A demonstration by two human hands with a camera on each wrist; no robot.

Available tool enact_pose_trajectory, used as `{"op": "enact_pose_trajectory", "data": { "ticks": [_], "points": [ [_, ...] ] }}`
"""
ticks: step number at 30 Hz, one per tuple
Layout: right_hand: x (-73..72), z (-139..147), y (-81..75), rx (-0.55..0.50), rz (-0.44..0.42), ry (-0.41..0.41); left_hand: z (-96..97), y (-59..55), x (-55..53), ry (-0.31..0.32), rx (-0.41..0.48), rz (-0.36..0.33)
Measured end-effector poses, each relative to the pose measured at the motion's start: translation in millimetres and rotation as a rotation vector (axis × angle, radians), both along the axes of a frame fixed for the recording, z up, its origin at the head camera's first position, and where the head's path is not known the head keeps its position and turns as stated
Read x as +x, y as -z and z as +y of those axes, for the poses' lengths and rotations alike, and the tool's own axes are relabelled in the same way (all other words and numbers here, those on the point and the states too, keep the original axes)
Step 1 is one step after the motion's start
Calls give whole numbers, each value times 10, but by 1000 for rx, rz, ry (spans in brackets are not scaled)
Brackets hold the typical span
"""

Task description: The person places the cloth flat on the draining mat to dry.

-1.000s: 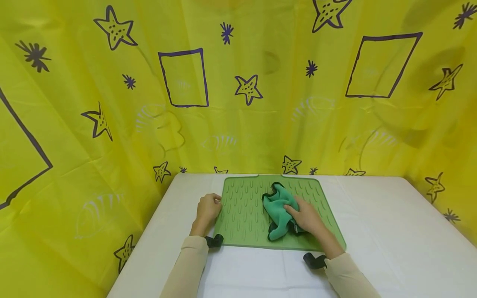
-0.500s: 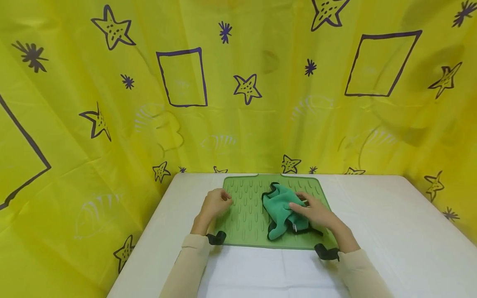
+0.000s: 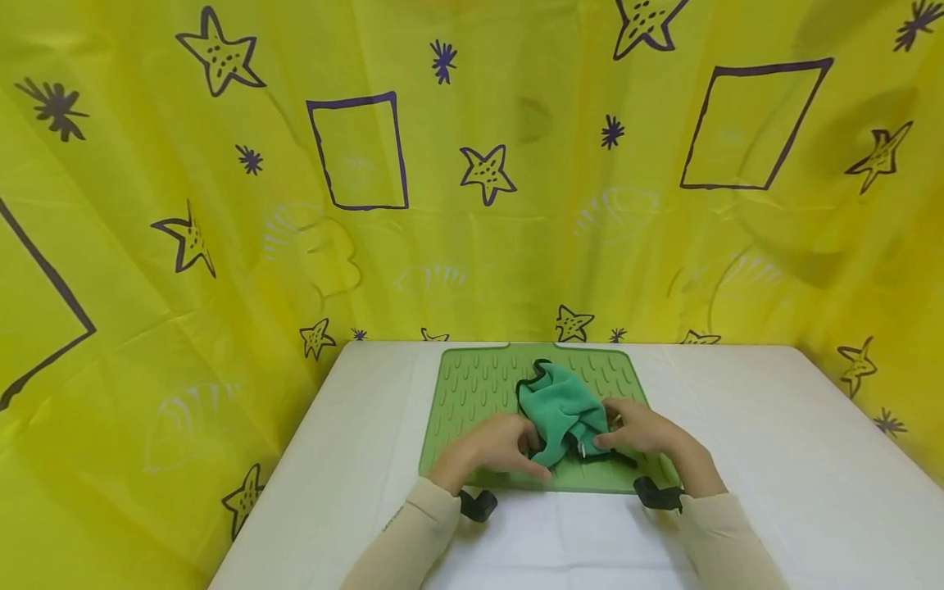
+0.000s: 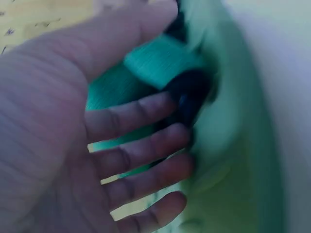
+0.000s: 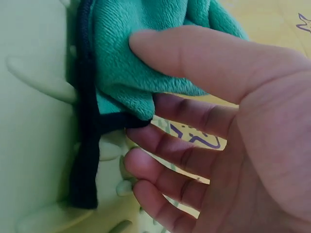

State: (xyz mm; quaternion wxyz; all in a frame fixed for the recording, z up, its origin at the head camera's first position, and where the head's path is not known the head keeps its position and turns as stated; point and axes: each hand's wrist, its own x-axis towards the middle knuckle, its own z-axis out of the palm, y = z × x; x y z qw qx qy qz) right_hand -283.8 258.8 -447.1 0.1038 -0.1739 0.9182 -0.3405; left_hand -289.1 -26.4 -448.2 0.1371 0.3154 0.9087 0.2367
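A crumpled green cloth (image 3: 564, 406) with black edging and a small white tag lies on the ribbed green mat (image 3: 472, 385). My left hand (image 3: 496, 447) is at its near left corner, fingers spread and slightly bent; in the left wrist view the left hand (image 4: 112, 141) holds nothing, with the cloth beyond the fingers. My right hand (image 3: 645, 430) is at the cloth's right edge. In the right wrist view its thumb (image 5: 194, 56) lies over the cloth (image 5: 141, 29) and the loosely bent fingers reach to the edge, a gap showing between thumb and fingers.
The mat lies on a table with a white cover (image 3: 760, 426). A yellow curtain (image 3: 546, 246) printed with stars and frames hangs behind and at both sides. A black wrist mount (image 3: 479, 506) juts from the left wrist, another black mount (image 3: 658, 494) from the right.
The right hand has loosened from the cloth and shifted right to its edge. The left hand has come from the mat's left side to the cloth's near left corner. The cloth's right part has spread out.
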Motion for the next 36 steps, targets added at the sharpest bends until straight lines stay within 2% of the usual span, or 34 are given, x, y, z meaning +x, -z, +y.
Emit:
{"op": "enact_pose_trajectory", "data": {
  "ticks": [3, 6, 11, 19, 28, 34, 36],
  "points": [
    [-5, -32, 10, 3, -7, 20, 66, 54, 25, -1, 15, 36],
    [-8, -41, 7, 10, -14, 35, 54, 73, 12, -26, 64, 31],
    [-18, -7, 4, -27, -44, 66, -47, 29, -55, -89, 164, -15],
    [-15, 125, -26, -111, -72, 90, -220, -47, -181, -184, 342, -34],
    [-16, 273, -31, -218, -147, -4, -385, -93, -278, -329, 579, 35],
    [3, 357, -54, -192, -126, -12, -449, -108, -326, -448, 602, 74],
    [12, 387, -63, -173, -113, 5, -479, -117, -340, -471, 609, 63]
  ]
}}
